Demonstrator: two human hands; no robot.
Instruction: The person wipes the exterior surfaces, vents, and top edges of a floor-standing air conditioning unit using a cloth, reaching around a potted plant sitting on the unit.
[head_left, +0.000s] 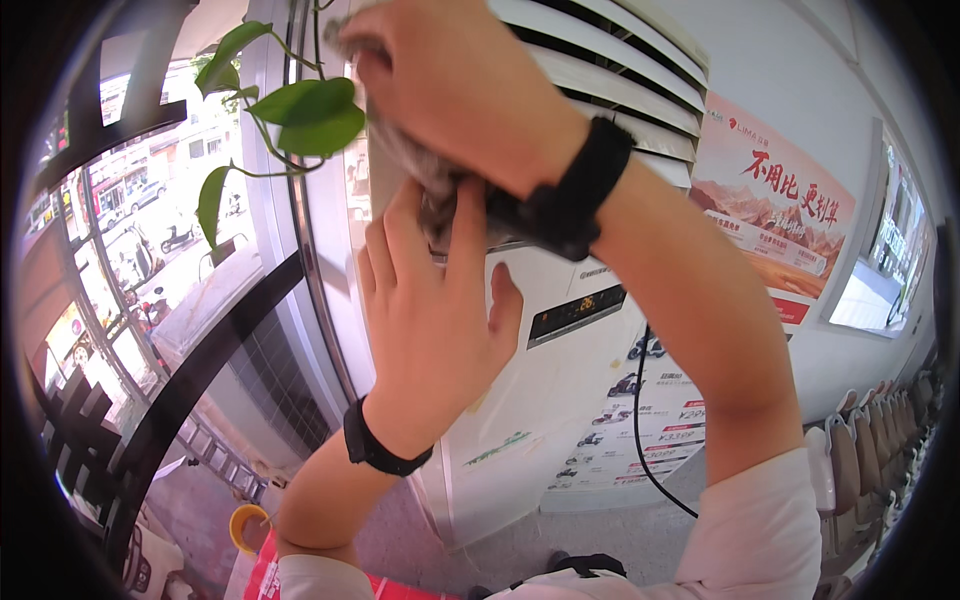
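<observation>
A white floor-standing air conditioner (491, 480) rises in front of me, with louvres (622, 79) at the top and a lit display (577, 316) on its front. My right hand (442, 82) reaches across to the cabinet's upper left side, its fingers closed on a grey cloth (409, 157). Below it, my left hand (431, 307) is spread, fingers pointing up. Its fingertips lie at the lower end of the cloth, near the dark seam under the louvres; whether they press on cloth or cabinet I cannot tell. A black band circles each wrist.
Trailing leaves of a green plant (311, 112) hang just left of my right hand. A black cable (640, 420) runs down beside the cabinet. Posters (772, 202) cover the wall, scooter seats (844, 465) line the right. A yellow bucket (247, 529) and ladder (217, 457) stand lower left.
</observation>
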